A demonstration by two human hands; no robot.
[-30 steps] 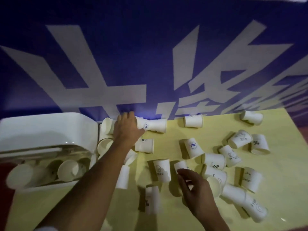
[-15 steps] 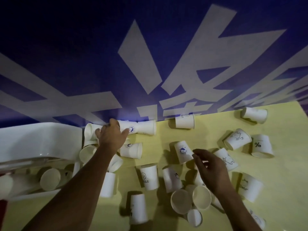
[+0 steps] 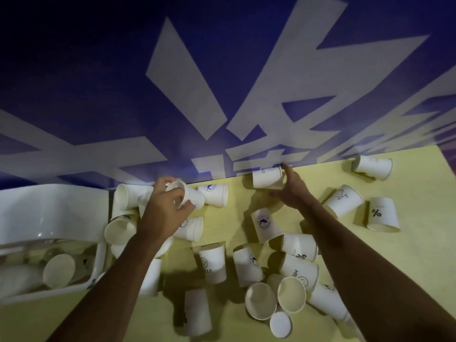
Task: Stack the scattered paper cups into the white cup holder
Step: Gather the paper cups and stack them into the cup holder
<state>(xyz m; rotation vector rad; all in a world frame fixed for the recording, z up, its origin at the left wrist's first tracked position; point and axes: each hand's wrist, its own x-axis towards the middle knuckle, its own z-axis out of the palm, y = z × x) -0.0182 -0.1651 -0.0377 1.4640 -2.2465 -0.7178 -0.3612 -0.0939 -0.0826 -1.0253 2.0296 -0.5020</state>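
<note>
Inspector: Moved since the prior frame: right hand, out of the middle pile and up to the far edge of the yellow table; left hand, off the lying row by the wall. Report grip status.

Operator: Left hand: clasping one paper cup, fingers and thumb curled round it, cup tilted, just right of a lying cup beside the holder. Right hand: released, fingers spread, thumb against the right side of the "HELLO" cup, fingertips at its near side; firmness of contact not determinable. "HELLO" cup itself at the far table edge, just before the blue banner with white characters.

Inspector: Location of holder and remaining cups?

Operator: White cup holder at the left edge of the table, several cups lying inside its tray. Scattered cups spread over the table between both forearms and to the right: some on their sides, some mouth down, two showing open mouths near the front. "%" cup at the right, well apart from both hands.
</note>
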